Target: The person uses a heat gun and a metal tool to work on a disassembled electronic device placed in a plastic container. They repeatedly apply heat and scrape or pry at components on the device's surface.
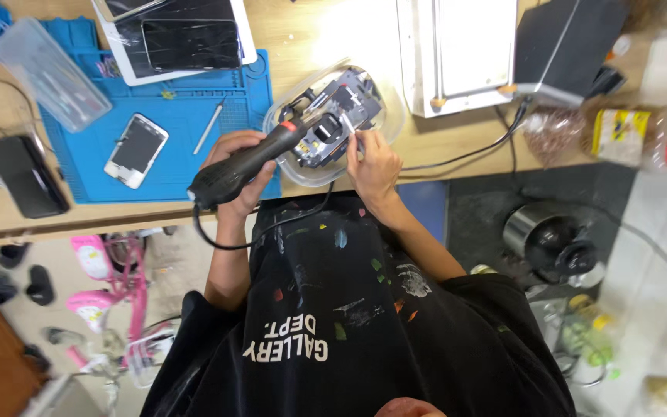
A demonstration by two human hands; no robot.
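My left hand [235, 171] grips a black hot air gun [250, 161] with a red ring near its nozzle. The nozzle points at an opened phone [335, 122] that lies in a clear plastic tray [392, 106] at the wooden table's edge. A black cord hangs from the gun's rear down across my dark shirt. My right hand [373, 166] rests at the tray's near right side. It pinches a thin pale tool [351, 133] whose tip touches the phone's exposed insides.
A blue work mat [179, 108] lies to the left. On it are a white phone [137, 150], a slim metal tool [209, 126] and a cracked tablet [183, 38]. A white heating machine [457, 50] stands behind. A black phone [25, 176], a red-lidded jar [646, 135] and a pink bike [117, 286] are also in view.
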